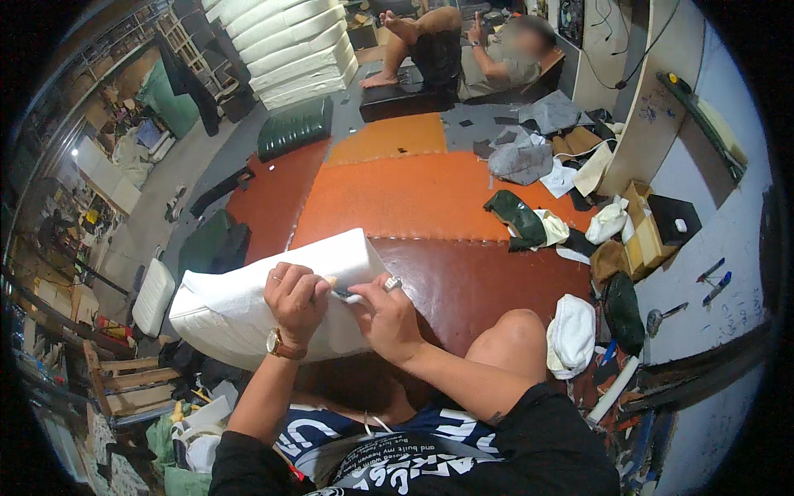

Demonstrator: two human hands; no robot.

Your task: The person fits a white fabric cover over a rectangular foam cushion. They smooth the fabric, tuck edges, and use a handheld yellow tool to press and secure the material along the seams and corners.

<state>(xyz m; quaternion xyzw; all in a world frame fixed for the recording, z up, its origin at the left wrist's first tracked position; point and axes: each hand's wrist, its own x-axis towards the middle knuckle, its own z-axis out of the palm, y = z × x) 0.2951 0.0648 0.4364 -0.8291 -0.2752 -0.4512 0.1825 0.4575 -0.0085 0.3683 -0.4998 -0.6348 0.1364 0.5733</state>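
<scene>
A thick white cushion (231, 302) with a smooth cover lies tilted across my lap, its boxy end facing right. My left hand (295, 304), with a watch at the wrist, is closed at the cushion's near right part, thumb and fingers pinching the cover. Just to its right, my right hand (387, 318) pinches at the same spot, fingers pressed together around a small pale piece that I cannot make out. The two hands almost meet. A ring shows on my right hand.
Orange and brown sheeting (389, 194) covers the floor ahead. A dark green cushion (294, 128) lies beyond, near stacked white cushions (289, 50). Another person (504, 66) reclines at the back. Fabric scraps (525, 157) and a cardboard box (641, 231) line the right; a white cloth (571, 335) sits by my knee.
</scene>
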